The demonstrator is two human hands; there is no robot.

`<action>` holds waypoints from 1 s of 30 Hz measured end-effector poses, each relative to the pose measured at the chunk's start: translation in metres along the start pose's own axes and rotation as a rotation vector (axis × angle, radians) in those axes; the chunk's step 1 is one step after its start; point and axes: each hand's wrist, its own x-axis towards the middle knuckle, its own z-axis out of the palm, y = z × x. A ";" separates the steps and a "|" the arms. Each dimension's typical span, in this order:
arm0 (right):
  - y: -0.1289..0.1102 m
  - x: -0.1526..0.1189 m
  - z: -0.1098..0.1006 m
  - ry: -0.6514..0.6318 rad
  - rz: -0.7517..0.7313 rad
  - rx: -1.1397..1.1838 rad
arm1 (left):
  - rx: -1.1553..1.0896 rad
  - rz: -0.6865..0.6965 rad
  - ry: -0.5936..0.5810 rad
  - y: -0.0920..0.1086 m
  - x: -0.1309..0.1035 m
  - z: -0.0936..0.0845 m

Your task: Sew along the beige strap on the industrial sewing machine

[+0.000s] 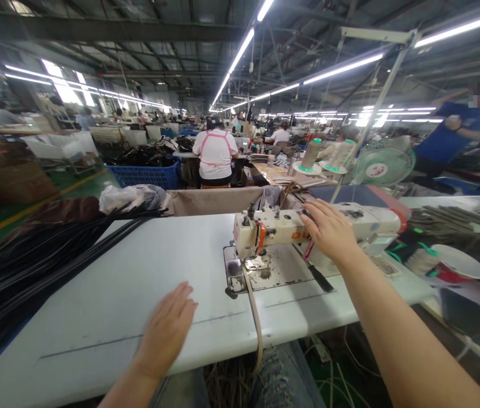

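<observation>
While your right hand (328, 229) rests with spread, open fingers on top of the sewing machine (308, 226), your left hand (167, 331) lies flat, fingers loose and holding nothing, near the front edge of the white table (137, 283). A beige strap (254, 317) trails from under the needle over that edge. Black straps (18, 266) pile at the far left.

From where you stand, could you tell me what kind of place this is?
Most likely a garment or sewing factory: a sewing machine under the right hand, thread cones and seated workers at long benches.
</observation>
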 end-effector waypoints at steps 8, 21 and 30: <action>0.010 0.006 -0.004 0.017 0.033 -0.064 | -0.598 0.343 -0.664 0.118 -0.031 -0.001; -0.129 -0.154 0.048 -0.351 -0.266 0.488 | -1.566 -0.212 -1.165 0.136 0.028 -0.019; -0.141 -0.137 0.077 -0.351 -0.192 0.518 | -1.658 -0.154 -1.044 0.139 0.036 -0.016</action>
